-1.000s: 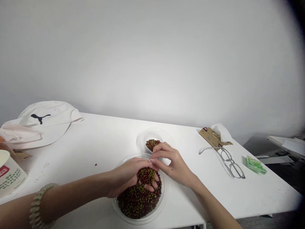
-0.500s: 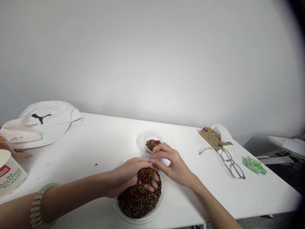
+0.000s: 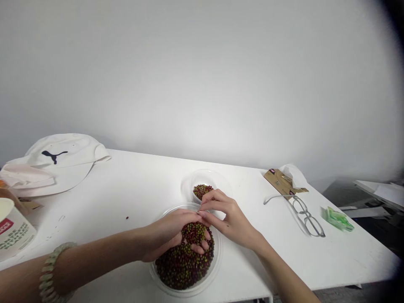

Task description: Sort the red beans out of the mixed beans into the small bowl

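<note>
A large clear round bowl (image 3: 217, 269) holds a heap of mixed red and green beans (image 3: 186, 269). Over it, my left hand (image 3: 170, 231) is cupped, with beans between its thumb and curled fingertips; part of its fingers is covered by them. My right hand (image 3: 227, 214) comes in from the right, thumb and forefinger pinched together at the tip of the left thumb. Whatever is in that pinch is too small to make out. Just behind, a smaller clear bowl (image 3: 195, 176) contains more red and green beans (image 3: 202, 190), partly hidden by my right fingers.
One loose bean (image 3: 127, 217) lies on the white table (image 3: 145, 181). At left are a white cap (image 3: 72, 151) and a paper tub (image 3: 14, 235). Eyeglasses (image 3: 306, 214), a brown packet (image 3: 280, 181) and a green wrapper (image 3: 339, 219) lie at right. A wall stands behind.
Almost nothing differs. My right fingertips have shifted very slightly against the left thumb; both hands stay over the large bowl.
</note>
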Motion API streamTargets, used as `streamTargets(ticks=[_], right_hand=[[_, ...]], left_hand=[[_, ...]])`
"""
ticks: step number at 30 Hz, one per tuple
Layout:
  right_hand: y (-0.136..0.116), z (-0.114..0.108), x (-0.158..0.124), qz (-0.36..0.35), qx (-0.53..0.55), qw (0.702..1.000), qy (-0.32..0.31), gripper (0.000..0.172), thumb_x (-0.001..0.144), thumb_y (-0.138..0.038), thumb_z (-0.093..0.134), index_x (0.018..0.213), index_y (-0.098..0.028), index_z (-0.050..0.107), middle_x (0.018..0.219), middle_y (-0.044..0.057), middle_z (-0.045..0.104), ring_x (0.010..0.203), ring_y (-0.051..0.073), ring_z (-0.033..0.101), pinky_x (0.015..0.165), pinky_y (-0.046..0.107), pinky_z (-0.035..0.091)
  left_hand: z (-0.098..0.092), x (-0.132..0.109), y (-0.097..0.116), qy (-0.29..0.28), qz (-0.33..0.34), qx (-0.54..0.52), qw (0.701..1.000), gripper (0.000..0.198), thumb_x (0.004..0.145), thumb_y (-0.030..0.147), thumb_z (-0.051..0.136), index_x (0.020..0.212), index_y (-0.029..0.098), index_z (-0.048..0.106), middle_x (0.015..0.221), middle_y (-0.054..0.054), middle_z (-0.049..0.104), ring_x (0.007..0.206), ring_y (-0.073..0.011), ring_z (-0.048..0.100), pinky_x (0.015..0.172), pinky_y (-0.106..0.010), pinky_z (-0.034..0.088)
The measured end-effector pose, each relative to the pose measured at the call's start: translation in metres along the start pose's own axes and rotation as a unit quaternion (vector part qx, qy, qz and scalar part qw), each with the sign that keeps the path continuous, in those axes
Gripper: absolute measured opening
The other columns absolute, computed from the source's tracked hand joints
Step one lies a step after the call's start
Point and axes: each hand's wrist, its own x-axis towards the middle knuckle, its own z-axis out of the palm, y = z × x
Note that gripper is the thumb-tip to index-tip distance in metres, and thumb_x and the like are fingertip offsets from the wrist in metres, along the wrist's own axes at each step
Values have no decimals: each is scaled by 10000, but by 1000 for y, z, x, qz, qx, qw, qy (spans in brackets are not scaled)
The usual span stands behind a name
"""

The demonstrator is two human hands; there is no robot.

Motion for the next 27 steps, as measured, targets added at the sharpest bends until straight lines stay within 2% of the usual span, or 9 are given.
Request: streamTargets(ticks=[27], right_hand=[[1, 0, -1, -1, -11, 1000, -13, 117, 828, -176, 510, 843, -206, 621, 907, 35, 532, 910, 165, 490, 795, 328, 420]], left_hand=[[0, 0, -1, 0, 1, 2, 1000, 228, 783, 330, 449, 822, 148, 581, 842, -68, 585, 789, -182, 546, 755, -326, 411]])
